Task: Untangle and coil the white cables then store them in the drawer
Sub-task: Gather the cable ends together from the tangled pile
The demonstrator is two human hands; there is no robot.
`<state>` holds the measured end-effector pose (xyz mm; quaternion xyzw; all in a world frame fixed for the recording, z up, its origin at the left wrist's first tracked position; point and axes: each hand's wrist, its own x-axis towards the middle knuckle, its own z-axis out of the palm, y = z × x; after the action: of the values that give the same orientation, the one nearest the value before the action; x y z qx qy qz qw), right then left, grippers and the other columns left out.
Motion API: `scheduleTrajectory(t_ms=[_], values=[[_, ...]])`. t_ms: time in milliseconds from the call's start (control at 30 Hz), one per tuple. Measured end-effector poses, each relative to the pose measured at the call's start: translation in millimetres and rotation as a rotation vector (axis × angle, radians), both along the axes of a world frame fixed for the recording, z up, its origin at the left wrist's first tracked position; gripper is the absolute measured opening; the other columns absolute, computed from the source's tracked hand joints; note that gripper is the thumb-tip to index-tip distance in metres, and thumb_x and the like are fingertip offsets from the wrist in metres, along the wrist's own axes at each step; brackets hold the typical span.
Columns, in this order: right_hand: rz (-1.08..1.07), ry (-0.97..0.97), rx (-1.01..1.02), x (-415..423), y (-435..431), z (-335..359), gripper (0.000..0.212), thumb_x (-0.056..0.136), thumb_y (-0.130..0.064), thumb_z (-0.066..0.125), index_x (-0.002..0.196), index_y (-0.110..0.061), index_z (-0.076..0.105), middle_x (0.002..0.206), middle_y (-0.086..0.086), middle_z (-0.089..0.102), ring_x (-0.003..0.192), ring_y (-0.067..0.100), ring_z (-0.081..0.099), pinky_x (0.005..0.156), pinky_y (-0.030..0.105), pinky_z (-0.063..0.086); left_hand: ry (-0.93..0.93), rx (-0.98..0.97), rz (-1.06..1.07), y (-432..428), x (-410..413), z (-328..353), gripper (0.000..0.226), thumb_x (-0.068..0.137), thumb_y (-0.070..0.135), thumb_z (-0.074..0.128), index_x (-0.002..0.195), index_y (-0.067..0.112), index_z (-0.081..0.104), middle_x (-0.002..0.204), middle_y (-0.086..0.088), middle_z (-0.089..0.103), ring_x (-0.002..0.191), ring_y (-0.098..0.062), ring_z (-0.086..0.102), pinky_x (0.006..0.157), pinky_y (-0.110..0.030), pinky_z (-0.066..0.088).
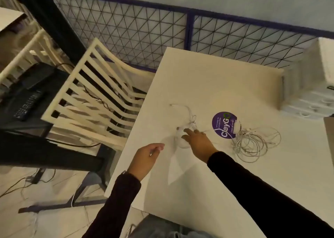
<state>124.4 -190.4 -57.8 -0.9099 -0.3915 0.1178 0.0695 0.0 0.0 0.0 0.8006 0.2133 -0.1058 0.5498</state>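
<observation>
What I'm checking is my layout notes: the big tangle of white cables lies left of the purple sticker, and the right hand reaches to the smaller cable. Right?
Not quite: the head view shows the big tangle of white cables right of the purple sticker, not left. The right hand does reach to the smaller cable.

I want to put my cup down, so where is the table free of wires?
The far half of the table, between the loose cable and the mesh fence, is bare. So is the part right of the right sleeve. Crowded: the middle, with the left hand and right hand near the loose cable and the cable heap by the purple sticker.
</observation>
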Motion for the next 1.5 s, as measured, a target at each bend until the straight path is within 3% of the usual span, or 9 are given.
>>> scheduleTrajectory(t_ms=[67, 200, 433, 600, 800, 967, 1133, 1300, 1500], values=[[0.011, -0.047, -0.013, 5.8, 3.7, -2.2, 0.035, 0.069, 0.013, 0.058, 0.098, -0.004, 0.068, 0.101, 0.018, 0.064, 0.085, 0.039, 0.061, 0.068, 0.041, 0.048, 0.003, -0.019, 0.023, 10.4, 7.4, -3.2, 0.033, 0.096, 0.015, 0.05, 0.09, 0.046, 0.06, 0.091, 0.03, 0.067, 0.102, -0.007, 0.062, 0.099, -0.025, 0.044], [-0.111, 0.023, 0.089, 10.1, 0.8, 12.1, 0.033, 0.077, 0.011, 0.048, 0.1, -0.004, 0.066, 0.099, 0.015, 0.062, 0.092, 0.035, 0.057, 0.077, 0.038, 0.046, -0.011, -0.036, 0.0, 21.4, 22.3, -10.6, 0.03, 0.097, 0.017, 0.049, 0.091, 0.045, 0.059, 0.1, 0.022, 0.064, 0.102, -0.007, 0.061, 0.098, -0.024, 0.043], [-0.854, 0.19, 0.877, -22.3, -25.3, 89.1, 0.011, 0.098, -0.017, 0.046, 0.094, -0.018, 0.056, 0.093, 0.0, 0.069, 0.084, 0.01, 0.065, 0.074, 0.016, 0.048, -0.044, -0.066, -0.093, 2.5, 55.3, -15.0, 0.03, 0.095, 0.015, 0.051, 0.088, 0.043, 0.061, 0.099, 0.015, 0.067, 0.102, -0.013, 0.063, 0.098, -0.027, 0.044], [-1.092, 0.329, 1.352, -36.4, -57.0, 119.1, 0.015, 0.101, -0.012, 0.035, 0.093, -0.01, 0.047, 0.094, 0.02, 0.069, 0.085, 0.033, 0.069, 0.083, 0.039, 0.054, -0.065, -0.098, -0.174, -33.1, 72.1, -9.5, 0.032, 0.092, 0.011, 0.055, 0.084, 0.04, 0.063, 0.093, 0.019, 0.067, 0.093, -0.004, 0.063, 0.09, -0.017, 0.043], [-1.149, 0.504, 1.537, -40.9, -83.2, 133.5, 0.015, 0.102, -0.014, 0.034, 0.096, -0.009, 0.047, 0.098, 0.024, 0.068, 0.091, 0.035, 0.069, 0.081, 0.033, 0.054, 0.0, 0.011, -0.405, -110.1, 69.9, -20.8, 0.025, 0.085, 0.011, 0.064, 0.099, 0.029, 0.056, 0.1, 0.017, 0.054, 0.091, -0.01, 0.06, 0.073, -0.008, 0.044], [-1.129, 0.633, 1.583, -44.7, -95.0, 143.7, 0.02, 0.101, -0.016, 0.035, 0.106, -0.004, 0.051, 0.098, 0.02, 0.069, 0.091, 0.029, 0.07, 0.087, 0.035, 0.055, 0.065, 0.095, -0.387, -151.5, 68.4, -42.4, 0.078, 0.075, 0.012, 0.074, 0.138, 0.019, 0.029, 0.132, 0.005, 0.03, 0.106, -0.016, 0.053, 0.091, -0.021, 0.046], [-1.097, 0.707, 1.686, -43.6, -122.3, 159.5, 0.025, 0.101, -0.016, 0.034, 0.092, -0.008, 0.055, 0.092, 0.014, 0.072, 0.084, 0.025, 0.07, 0.078, 0.03, 0.056, 0.157, 0.267, -0.432, -162.9, 54.3, -71.5, 0.083, 0.072, 0.018, 0.076, 0.14, 0.009, 0.03, 0.145, -0.009, 0.032, 0.133, -0.024, 0.035, 0.11, -0.026, 0.029], [-1.066, 0.5, 1.844, -23.4, -194.5, 197.1, 0.025, 0.101, -0.015, 0.03, 0.091, -0.012, 0.052, 0.075, 0.007, 0.073, 0.065, 0.017, 0.069, 0.074, 0.03, 0.058, 0.098, 0.406, -0.427, -152.2, 44.2, -88.9, 0.06, 0.072, 0.003, 0.07, 0.128, 0.014, 0.05, 0.148, -0.012, 0.022, 0.138, -0.028, 0.022, 0.111, -0.022, 0.018], [-1.155, 0.203, 1.743, -19.8, -284.9, 231.7, 0.026, 0.101, -0.021, 0.033, 0.093, -0.017, 0.058, 0.06, -0.004, 0.068, 0.065, 0.011, 0.066, 0.076, 0.029, 0.055, 0.06, 0.463, -0.045, -97.9, 64.0, -101.6, 0.05, 0.067, -0.027, 0.045, 0.11, -0.009, 0.062, 0.126, -0.03, 0.037, 0.114, -0.042, 0.045, 0.102, -0.028, 0.03]])
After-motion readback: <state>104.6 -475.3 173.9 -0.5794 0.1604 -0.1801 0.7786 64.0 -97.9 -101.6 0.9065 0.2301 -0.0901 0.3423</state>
